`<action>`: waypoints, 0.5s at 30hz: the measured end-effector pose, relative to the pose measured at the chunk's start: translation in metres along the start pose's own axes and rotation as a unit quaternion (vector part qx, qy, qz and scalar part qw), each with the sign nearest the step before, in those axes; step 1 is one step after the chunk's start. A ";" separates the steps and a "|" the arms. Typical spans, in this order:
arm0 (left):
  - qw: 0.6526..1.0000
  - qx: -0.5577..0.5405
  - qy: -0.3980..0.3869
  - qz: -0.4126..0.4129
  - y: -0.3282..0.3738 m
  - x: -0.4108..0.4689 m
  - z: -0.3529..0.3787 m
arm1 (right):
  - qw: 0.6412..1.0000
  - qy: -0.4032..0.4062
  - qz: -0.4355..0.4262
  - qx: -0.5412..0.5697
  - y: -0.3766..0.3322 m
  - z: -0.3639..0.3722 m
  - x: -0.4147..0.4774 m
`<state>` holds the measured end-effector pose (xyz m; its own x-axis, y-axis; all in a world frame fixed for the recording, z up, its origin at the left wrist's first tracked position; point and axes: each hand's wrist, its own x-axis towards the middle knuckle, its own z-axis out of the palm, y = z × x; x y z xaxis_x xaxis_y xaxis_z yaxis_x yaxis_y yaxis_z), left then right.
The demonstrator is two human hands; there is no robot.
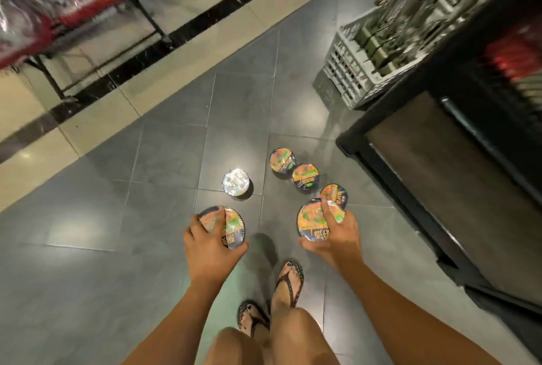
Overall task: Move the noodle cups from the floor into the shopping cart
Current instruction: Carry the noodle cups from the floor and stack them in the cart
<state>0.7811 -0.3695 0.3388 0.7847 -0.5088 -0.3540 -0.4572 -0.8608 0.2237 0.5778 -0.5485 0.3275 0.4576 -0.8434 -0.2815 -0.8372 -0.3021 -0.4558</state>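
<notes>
Several round noodle cups with orange and dark printed lids are on or just above the grey tiled floor. My left hand (209, 244) grips one cup (231, 225) from above, fingers spread over its lid. My right hand (337, 234) grips another cup (311, 224) the same way. Three more cups stand beyond: one (334, 195) right behind the right-hand cup, one (306, 180) further back, one (282, 160) furthest. A cup with a glare-washed silvery lid (236, 182) stands apart to the left. No shopping cart is clearly in view.
A dark shelf unit base (440, 165) runs along the right. A grey plastic crate (355, 71) with green packs sits on the floor at the back right. A black-framed stand with red goods (52, 12) is at the back left. My sandalled feet (289, 279) are below the hands.
</notes>
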 end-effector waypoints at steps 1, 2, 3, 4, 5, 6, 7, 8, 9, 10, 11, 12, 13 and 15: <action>1.000 0.011 -0.005 0.008 0.008 -0.012 -0.022 | 1.000 -0.004 0.010 0.007 -0.008 -0.023 -0.014; 1.000 0.023 -0.009 0.014 0.015 -0.023 -0.042 | 1.000 -0.015 0.027 0.005 -0.018 -0.046 -0.026; 0.999 0.036 -0.015 0.019 0.021 -0.036 -0.060 | 0.998 -0.032 0.053 -0.007 -0.028 -0.068 -0.038; 0.998 0.047 -0.020 0.027 0.028 -0.048 -0.077 | 0.994 -0.059 0.086 -0.015 -0.036 -0.088 -0.049; 0.998 0.056 -0.022 0.036 0.034 -0.058 -0.092 | 0.990 -0.090 0.110 -0.018 -0.042 -0.105 -0.060; 0.997 0.061 -0.021 0.044 0.041 -0.068 -0.106 | 0.987 -0.109 0.119 -0.023 -0.046 -0.120 -0.071; 0.997 0.065 -0.021 0.048 0.047 -0.077 -0.118 | 0.985 -0.117 0.120 -0.031 -0.049 -0.133 -0.082; 0.996 0.069 -0.025 0.050 0.054 -0.086 -0.128 | 0.986 -0.117 0.116 -0.035 -0.051 -0.145 -0.093; 0.995 0.073 -0.030 0.054 0.060 -0.094 -0.136 | 0.987 -0.112 0.113 -0.034 -0.052 -0.154 -0.104; 0.995 0.075 -0.038 0.061 0.067 -0.102 -0.144 | 0.988 -0.105 0.111 -0.030 -0.053 -0.162 -0.114; 0.994 0.077 -0.046 0.070 0.073 -0.110 -0.150 | 0.988 -0.101 0.116 -0.024 -0.053 -0.168 -0.124; 0.992 0.081 -0.053 0.084 0.078 -0.117 -0.156 | 0.987 -0.097 0.125 -0.017 -0.054 -0.173 -0.133; 0.989 0.090 -0.061 0.102 0.082 -0.123 -0.160 | 0.986 -0.092 0.137 -0.010 -0.054 -0.176 -0.142; 0.980 0.114 -0.082 0.142 0.089 -0.134 -0.167 | 0.985 -0.072 0.159 0.002 -0.053 -0.179 -0.158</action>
<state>0.7054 -0.3757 0.5576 0.5429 -0.7083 -0.4511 -0.7440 -0.6548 0.1329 0.4964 -0.4789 0.5476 0.2112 -0.8235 -0.5266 -0.9439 -0.0319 -0.3287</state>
